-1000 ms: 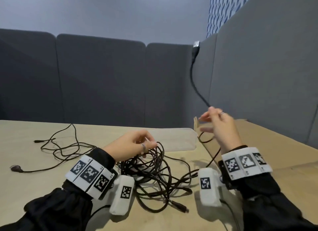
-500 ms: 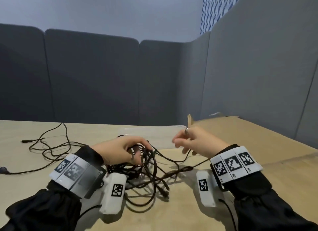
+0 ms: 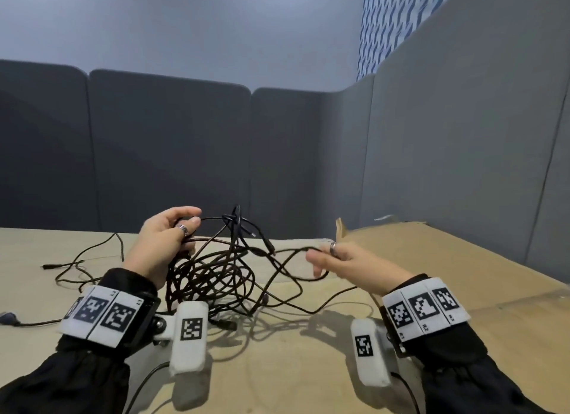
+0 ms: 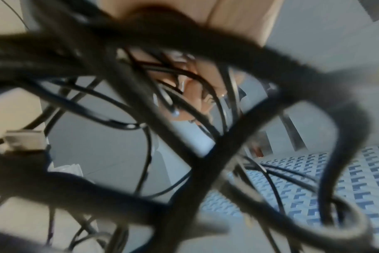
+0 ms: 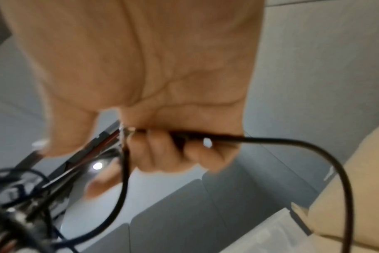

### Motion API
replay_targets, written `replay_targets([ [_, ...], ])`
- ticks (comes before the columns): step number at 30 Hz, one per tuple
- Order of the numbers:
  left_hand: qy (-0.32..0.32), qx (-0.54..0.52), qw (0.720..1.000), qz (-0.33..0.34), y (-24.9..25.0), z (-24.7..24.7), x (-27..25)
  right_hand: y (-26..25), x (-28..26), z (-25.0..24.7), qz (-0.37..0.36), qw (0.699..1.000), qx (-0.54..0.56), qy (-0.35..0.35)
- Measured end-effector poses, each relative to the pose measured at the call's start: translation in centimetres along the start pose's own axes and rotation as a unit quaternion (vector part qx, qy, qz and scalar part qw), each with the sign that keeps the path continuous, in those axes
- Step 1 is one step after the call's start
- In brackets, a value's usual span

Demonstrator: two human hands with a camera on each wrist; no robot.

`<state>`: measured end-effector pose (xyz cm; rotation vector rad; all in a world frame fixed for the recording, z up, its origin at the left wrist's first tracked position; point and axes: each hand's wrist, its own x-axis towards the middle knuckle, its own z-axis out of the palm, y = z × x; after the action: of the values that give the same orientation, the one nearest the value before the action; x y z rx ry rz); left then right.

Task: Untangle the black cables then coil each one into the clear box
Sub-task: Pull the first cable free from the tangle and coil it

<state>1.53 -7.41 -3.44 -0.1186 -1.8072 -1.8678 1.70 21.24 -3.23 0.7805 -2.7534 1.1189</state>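
Black cables (image 3: pixel 212 275) make one knotted bundle at the middle of the table (image 3: pixel 277 367), partly lifted off it; how many cables are wound into it cannot be counted. One more thin cable (image 3: pixel 83 262) lies loose on the tabletop at about 9 o'clock from the bundle, well apart from the hands. Two hands work the tangle. The left hand (image 3: pixel 163 244), at 10 o'clock of the bundle, has its fingers curled round several strands and holds them up, so loops hang down from it to the table; the left wrist view shows only blurred black loops (image 4: pixel 184 119) close to the lens. The right hand (image 3: pixel 348 259), at 3 o'clock of the bundle, has its fingers curled round a single strand (image 5: pixel 270 142), which runs through the fist and arcs down on the far side. One ring shows on each hand. One clear box (image 3: pixel 296 244) lies behind the bundle at 12 o'clock, between the two hands, nothing visible coiled inside it. One cardboard box (image 3: pixel 431 259) stands at 2 o'clock, just beside the clear one.
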Motion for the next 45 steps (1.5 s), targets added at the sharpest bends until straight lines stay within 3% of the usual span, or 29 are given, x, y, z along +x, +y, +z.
replay_targets([
  [3, 0.014, -0.011, 1.000, -0.012, -0.1, 0.1, -0.1, -0.4, -0.1, -0.9, -0.056, 0.987, 0.070, 0.135],
  [6, 0.019, -0.008, 1.000, -0.010, 0.0, 0.3, -0.3, -0.6, -0.2, -1.2, -0.056, 0.958, 0.145, 0.240],
  [10, 0.026, 0.038, 0.999, 0.000, -0.2, 0.2, -0.1, -0.7, -0.4, -1.5, -0.019, 0.917, 0.219, 0.333],
  [12, 0.001, 0.082, 0.997, -0.003, -0.3, 0.2, -0.2, -0.9, -0.4, -1.3, -0.020, 0.913, 0.216, 0.344],
  [14, -0.019, 0.160, 0.987, -0.004, -0.3, 0.0, -0.3, -1.1, -0.3, -1.1, -0.025, 0.920, 0.208, 0.331],
  [17, -0.038, 0.310, 0.950, 0.026, -0.2, -0.1, -0.2, -1.3, -0.2, -1.2, -0.020, 0.928, 0.199, 0.316],
  [20, -0.013, 0.357, 0.918, 0.172, 1.3, 0.0, -1.3, -1.4, -0.2, -1.2, -0.015, 0.930, 0.190, 0.315],
  [22, -0.118, 0.281, 0.915, 0.265, 2.7, 0.6, -2.5, -1.4, -0.2, -1.1, -0.013, 0.931, 0.188, 0.314],
  [24, -0.229, 0.254, 0.897, 0.279, 3.3, 1.7, -3.6, -1.3, -0.2, -1.1, -0.002, 0.934, 0.182, 0.309],
  [25, -0.251, 0.256, 0.891, 0.278, 3.3, 2.2, -3.9, -1.2, -0.2, -1.1, 0.001, 0.937, 0.171, 0.304],
  [27, -0.240, 0.265, 0.892, 0.278, 2.8, 2.6, -3.8, -1.0, 0.0, -1.0, -0.010, 0.944, 0.132, 0.303],
  [29, -0.222, 0.282, 0.890, 0.281, 2.4, 2.6, -3.5, -1.2, 0.0, -0.9, -0.004, 0.952, 0.025, 0.306],
  [31, -0.218, 0.279, 0.895, 0.273, 2.2, 2.7, -3.5, -2.1, -0.2, -0.5, -0.060, 0.954, -0.052, 0.290],
  [33, -0.204, 0.267, 0.898, 0.284, 2.1, 3.1, -3.7, -3.8, -0.4, 0.4, -0.145, 0.968, -0.047, 0.201],
  [36, -0.170, 0.243, 0.908, 0.295, 2.1, 3.8, -4.1, -5.8, 0.2, 2.2, -0.139, 0.985, -0.104, 0.007],
  [42, -0.122, 0.029, 0.971, 0.204, 2.8, 3.6, -3.9, -5.1, 2.2, 1.8, -0.109, 0.989, -0.098, -0.027],
  [45, -0.031, -0.200, 0.972, 0.123, 3.3, 2.4, -2.7, -2.5, 2.9, 1.6, -0.053, 0.987, -0.150, -0.035],
])
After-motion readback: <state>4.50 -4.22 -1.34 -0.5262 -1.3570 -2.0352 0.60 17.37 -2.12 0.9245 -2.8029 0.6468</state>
